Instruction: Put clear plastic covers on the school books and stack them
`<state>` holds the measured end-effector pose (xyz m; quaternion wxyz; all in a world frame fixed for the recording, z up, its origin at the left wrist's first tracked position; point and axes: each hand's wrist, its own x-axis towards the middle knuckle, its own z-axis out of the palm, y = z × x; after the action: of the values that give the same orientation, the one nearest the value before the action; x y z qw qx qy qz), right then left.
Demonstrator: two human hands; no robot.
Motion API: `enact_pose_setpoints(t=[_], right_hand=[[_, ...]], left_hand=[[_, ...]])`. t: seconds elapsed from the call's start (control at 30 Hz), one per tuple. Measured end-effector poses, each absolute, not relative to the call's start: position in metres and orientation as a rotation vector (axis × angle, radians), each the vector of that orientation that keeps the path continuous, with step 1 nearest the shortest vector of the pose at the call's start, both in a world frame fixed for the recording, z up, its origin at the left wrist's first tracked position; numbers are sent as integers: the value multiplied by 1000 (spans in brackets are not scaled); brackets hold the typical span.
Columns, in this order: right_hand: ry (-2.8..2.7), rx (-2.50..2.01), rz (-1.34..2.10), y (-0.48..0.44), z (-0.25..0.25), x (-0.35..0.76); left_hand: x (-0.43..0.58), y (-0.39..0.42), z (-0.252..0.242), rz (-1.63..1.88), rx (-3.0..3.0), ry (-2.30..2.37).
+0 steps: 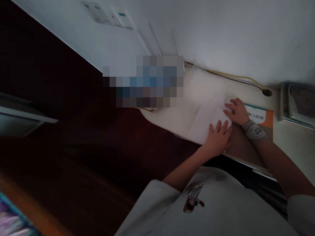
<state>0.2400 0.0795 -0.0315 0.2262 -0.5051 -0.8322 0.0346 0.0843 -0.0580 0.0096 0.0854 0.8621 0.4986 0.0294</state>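
Observation:
A white sheet of paper (205, 119) lies on the pale desk (167, 121), with its right edge under my fingers. My left hand (218, 139) rests flat on the paper's near right corner, fingers spread. Just beyond it, my right hand (236, 111) has its fingers apart over the paper's right edge; a grey band (256, 130) wraps that wrist. To the right, partly beneath my right hand and forearm, is a book (262, 116) with an orange, white and green cover. The paper hides part of what is below it.
A stack of books (295, 105) stands at the desk's right against the wall. A yellow cable (233, 76) runs along the back to a round hole (267, 92). At the desk's left end, a blurred-out patch (152, 82) hides things. Wall sockets (98, 13) sit higher up.

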Motion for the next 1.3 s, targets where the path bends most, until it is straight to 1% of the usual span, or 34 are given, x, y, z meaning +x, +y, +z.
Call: enact_pose_setpoints(t=[0.17,0.3,0.4,0.53,0.63,0.7,0.77,0.9,1.07,1.13,1.2,1.3], right_hand=[[-2262,-1494,85,95,-14,228],[-2229,-1602,313,139,7,208],[-2233,-1660,496,165,13,198],[-2333,-1628,685,175,10,197],[-2377,-1616,731,173,8,197],[-2393,-1593,713,169,6,195],[-2385,-1611,623,164,4,190],[-2399,-1647,307,148,-3,178],[-2517,-1492,-10,131,-3,161],[-2505,-1485,-17,132,0,161],[-2447,-1495,71,135,3,171],[-2231,-1374,211,133,1,199]], left_hand=[[86,-56,8,62,2572,1449],[86,-57,7,71,2584,1463],[86,-59,7,81,2587,1471],[86,-61,12,83,2555,1483],[86,-63,15,100,2544,1470],[87,-63,14,107,2539,1460],[87,-64,13,106,2533,1457],[87,-64,11,97,2527,1474],[86,-65,8,89,2531,1484],[84,-65,8,84,2535,1492],[81,-65,8,72,2527,1512],[77,-65,13,29,2493,1559]])
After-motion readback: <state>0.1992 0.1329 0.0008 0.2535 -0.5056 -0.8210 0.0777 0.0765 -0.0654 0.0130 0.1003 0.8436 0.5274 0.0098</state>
